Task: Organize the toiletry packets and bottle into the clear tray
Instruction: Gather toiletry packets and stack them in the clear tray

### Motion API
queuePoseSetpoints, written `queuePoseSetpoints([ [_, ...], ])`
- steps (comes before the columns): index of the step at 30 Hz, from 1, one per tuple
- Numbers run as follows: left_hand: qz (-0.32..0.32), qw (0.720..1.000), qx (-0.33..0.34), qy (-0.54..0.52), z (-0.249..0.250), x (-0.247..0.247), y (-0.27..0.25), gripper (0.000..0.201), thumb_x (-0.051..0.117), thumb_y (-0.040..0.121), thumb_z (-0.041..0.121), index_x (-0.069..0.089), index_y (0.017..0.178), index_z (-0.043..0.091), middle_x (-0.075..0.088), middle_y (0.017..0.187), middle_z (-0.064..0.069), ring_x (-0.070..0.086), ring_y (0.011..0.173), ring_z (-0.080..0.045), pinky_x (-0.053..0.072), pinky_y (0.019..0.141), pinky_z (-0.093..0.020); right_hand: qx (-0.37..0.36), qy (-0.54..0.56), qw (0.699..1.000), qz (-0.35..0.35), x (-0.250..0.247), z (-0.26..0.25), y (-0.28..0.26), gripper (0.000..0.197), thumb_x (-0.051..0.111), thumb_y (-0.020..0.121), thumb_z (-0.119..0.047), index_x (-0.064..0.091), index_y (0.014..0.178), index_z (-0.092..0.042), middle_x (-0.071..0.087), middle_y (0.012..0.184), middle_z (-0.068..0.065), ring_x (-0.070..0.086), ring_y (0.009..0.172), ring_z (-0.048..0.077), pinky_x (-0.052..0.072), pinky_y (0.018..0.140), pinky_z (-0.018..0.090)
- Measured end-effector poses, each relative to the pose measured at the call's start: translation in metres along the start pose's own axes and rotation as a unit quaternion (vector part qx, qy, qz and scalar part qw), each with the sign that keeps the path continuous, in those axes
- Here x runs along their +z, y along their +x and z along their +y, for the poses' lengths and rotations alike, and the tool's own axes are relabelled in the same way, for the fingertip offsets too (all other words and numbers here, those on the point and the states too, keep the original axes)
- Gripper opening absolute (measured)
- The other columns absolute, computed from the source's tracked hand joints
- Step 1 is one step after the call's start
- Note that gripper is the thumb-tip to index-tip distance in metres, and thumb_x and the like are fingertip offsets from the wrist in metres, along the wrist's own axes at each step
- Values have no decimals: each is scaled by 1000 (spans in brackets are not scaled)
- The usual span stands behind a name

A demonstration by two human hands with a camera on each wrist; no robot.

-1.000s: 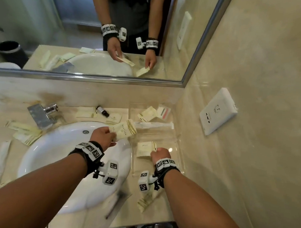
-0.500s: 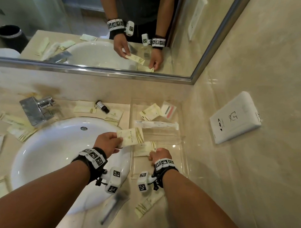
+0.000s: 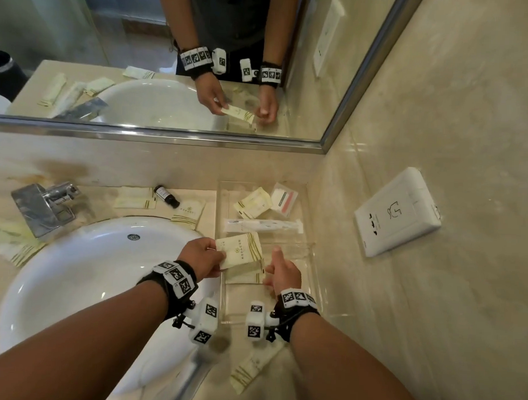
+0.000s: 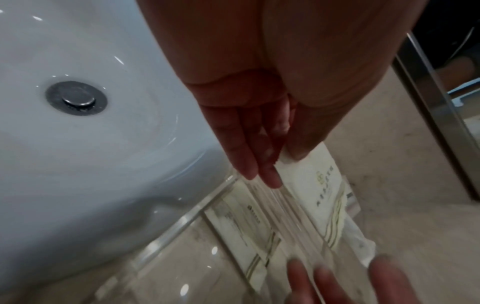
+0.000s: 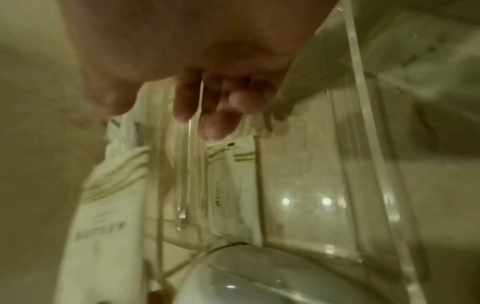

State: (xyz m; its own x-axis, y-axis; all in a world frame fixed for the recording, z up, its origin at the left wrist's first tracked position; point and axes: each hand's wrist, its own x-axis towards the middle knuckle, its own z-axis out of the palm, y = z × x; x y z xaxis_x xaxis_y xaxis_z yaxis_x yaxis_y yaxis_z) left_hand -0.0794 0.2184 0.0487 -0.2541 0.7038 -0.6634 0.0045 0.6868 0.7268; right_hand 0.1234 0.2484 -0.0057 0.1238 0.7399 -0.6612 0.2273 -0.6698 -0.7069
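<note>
- Your left hand (image 3: 202, 257) pinched one cream packet (image 3: 240, 250) by its near edge, thumb above and fingers beneath, and held it over the clear tray (image 3: 313, 252), just past the tray's 9 o'clock wall.
- Your right hand (image 3: 281, 273) held nothing; its fingers were relaxed and spread inside the tray at about 5 o'clock from the held packet, beside a packet already lying flat (image 3: 243, 277) on the tray floor.
- Because the grip sat on one edge only, the packet's free end drooped. It could have caught on the tray's thin wall or divider and folded, or slid out into the sink (image 3: 74, 283) at 9 o'clock.
- Letting go too high might have landed it crooked across the packet below rather than squarely stacked.
- Your right hand could have nudged the light tray, disturbing the long wrapped item (image 3: 263, 226) and the packets at 12 o'clock.
- The small dark bottle (image 3: 166, 195) lay on the counter (image 3: 280, 389) at about 11 o'clock, outside the tray, with more packets around the sink; lying on its side, it looked likely to roll if knocked.
</note>
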Motion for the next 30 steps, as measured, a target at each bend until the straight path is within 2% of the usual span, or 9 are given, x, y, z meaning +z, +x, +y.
queuePoseSetpoints([
  [2,-29,999,3,16,2,11,2,13,64,91,5,59,98,-5,67,85,-22,70,69,-30,63,63,-36,25,105,992,-70,-4,-5,-4,40,65,93,-50,71,104,-12,72,83,6,57,53,13,40,44,25],
  [4,-51,997,13,48,2,23,5,16,63,90,5,59,98,-7,65,77,-19,68,67,-28,61,70,-43,19,103,989,-105,-5,-6,-5,25,69,95,-30,69,110,-11,68,76,7,55,48,10,39,41,21],
  [7,-73,980,68,172,-2,39,7,24,62,90,13,62,109,0,69,94,-12,67,82,-22,56,82,-43,15,76,996,-39,-12,2,2,16,68,94,-22,70,105,-10,67,66,5,52,44,10,39,41,22],
  [10,-102,892,154,412,-9,41,7,41,61,91,36,57,130,23,57,134,2,56,117,-18,45,102,-33,36,19,997,65,-33,14,14,8,61,95,-20,64,89,-15,71,69,4,56,50,13,47,51,28],
  [12,-142,827,185,511,-12,41,6,43,56,92,41,56,133,29,44,147,6,45,131,-19,37,110,-36,41,-32,995,84,-44,21,22,3,58,93,-19,60,91,-17,74,76,6,61,55,17,53,59,33],
  [20,-246,666,173,682,-10,42,-1,41,45,93,40,60,131,33,25,160,6,29,139,-27,33,112,-44,38,-96,992,74,-42,61,79,59,54,71,-36,63,128,-21,76,100,6,75,83,24,64,77,48],
  [24,-250,663,172,684,-14,42,1,44,47,91,42,59,131,31,22,160,7,25,141,-28,33,112,-46,27,-130,987,90,-37,36,48,69,54,72,-36,55,140,-24,70,122,8,72,99,29,62,84,45],
  [27,-248,667,173,681,-15,40,1,45,47,91,42,58,133,30,22,160,7,26,140,-27,34,112,-46,-3,-263,959,110,-34,21,20,72,60,81,-35,40,149,-24,39,151,2,67,106,26,59,88,42],
  [30,-245,668,173,681,-16,38,-1,46,46,91,43,57,134,29,21,160,7,27,140,-27,33,113,-45,-63,-319,941,99,-32,18,4,65,63,87,-31,40,147,-32,23,152,-7,66,101,18,57,92,39],
])
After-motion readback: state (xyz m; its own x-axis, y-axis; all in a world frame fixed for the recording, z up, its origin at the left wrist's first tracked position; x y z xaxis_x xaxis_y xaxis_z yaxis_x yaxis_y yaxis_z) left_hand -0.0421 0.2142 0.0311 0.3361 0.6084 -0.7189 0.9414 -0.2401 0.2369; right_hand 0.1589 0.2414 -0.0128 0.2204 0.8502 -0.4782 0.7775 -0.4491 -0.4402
